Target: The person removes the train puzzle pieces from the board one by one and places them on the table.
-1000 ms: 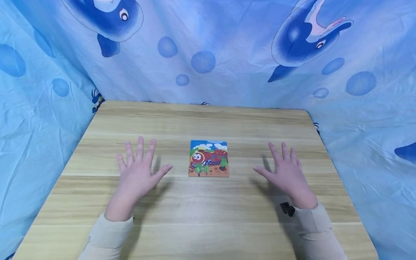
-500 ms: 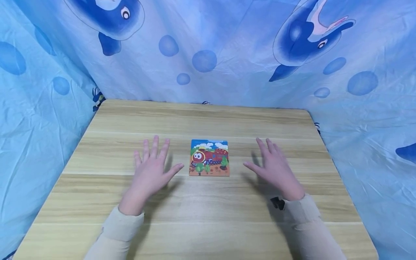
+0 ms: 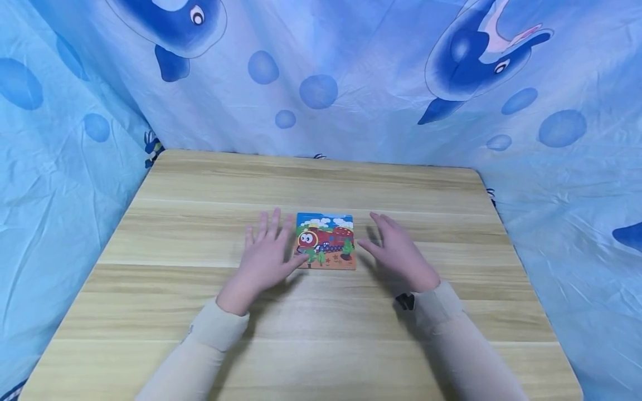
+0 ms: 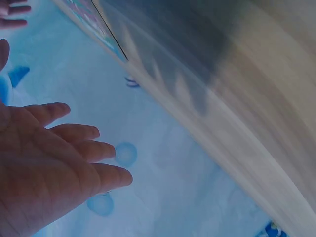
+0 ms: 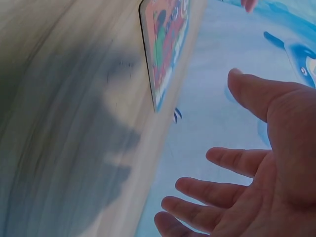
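A square picture board [image 3: 326, 241] with a red cartoon train lies flat at the middle of the table. My left hand [image 3: 264, 260] hovers just left of it, fingers spread, its thumb overlapping the board's lower left corner in the head view. On the other side, my right hand [image 3: 400, 254] is held above the table with extended fingers, the thumb tip close to the right edge. Neither hand holds anything. The left wrist view shows the left palm [image 4: 44, 168] above the table; in the right wrist view the right palm [image 5: 266, 192] faces the board [image 5: 167, 44].
The wood-grain table [image 3: 321, 334] has rounded far corners. Blue cloth with dolphins and bubbles [image 3: 321, 92] hangs behind it and along both sides. A small black object [image 3: 405, 301] sits at the right cuff.
Both hands have moved inward toward the picture board, the left one rightward and the right one leftward. The board has stayed in its place on the table.
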`<state>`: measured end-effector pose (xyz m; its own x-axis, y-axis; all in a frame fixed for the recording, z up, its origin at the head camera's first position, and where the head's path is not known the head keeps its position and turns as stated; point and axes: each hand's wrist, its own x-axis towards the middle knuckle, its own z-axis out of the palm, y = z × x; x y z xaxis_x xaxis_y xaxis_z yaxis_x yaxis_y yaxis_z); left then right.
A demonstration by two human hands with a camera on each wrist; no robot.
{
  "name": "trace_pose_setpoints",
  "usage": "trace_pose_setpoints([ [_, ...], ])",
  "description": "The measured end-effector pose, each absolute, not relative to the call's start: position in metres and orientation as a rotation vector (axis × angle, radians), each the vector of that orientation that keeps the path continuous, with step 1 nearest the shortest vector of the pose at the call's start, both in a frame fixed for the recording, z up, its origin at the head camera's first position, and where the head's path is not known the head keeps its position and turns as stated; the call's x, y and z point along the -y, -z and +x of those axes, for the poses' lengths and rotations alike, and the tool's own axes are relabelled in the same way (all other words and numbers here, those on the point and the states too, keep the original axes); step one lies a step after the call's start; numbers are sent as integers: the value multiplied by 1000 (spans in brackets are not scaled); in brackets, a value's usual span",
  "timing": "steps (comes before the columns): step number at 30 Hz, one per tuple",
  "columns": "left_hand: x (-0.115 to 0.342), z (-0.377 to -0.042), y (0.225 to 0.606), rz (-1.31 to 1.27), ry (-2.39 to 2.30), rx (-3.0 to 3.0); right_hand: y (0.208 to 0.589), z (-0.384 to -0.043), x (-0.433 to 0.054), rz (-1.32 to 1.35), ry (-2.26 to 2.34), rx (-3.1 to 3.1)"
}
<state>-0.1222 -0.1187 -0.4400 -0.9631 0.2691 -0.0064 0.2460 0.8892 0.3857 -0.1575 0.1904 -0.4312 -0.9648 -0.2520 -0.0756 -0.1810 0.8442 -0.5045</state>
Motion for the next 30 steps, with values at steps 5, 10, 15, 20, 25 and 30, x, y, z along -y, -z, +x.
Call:
trace_pose_setpoints([
  [5, 99, -130, 445, 492, -555, -2963, 435, -166, -176, -334, 738, -2880],
  [10, 88, -140, 453, 554, -519, -2907, 440, -175, -167, -344, 687, -2891],
  [15, 77, -150, 459, 605, -477, -2854, 445, -183, -160, -331, 649, -2881],
  [20, 68, -157, 459, 636, -416, -2796, 450, -190, -154, -347, 618, -2873],
  [25, 60, -163, 459, 636, -348, -2754, 450, -196, -150, -399, 598, -2881],
  [30, 56, -164, 461, 639, -280, -2753, 453, -200, -147, -403, 576, -2862],
])
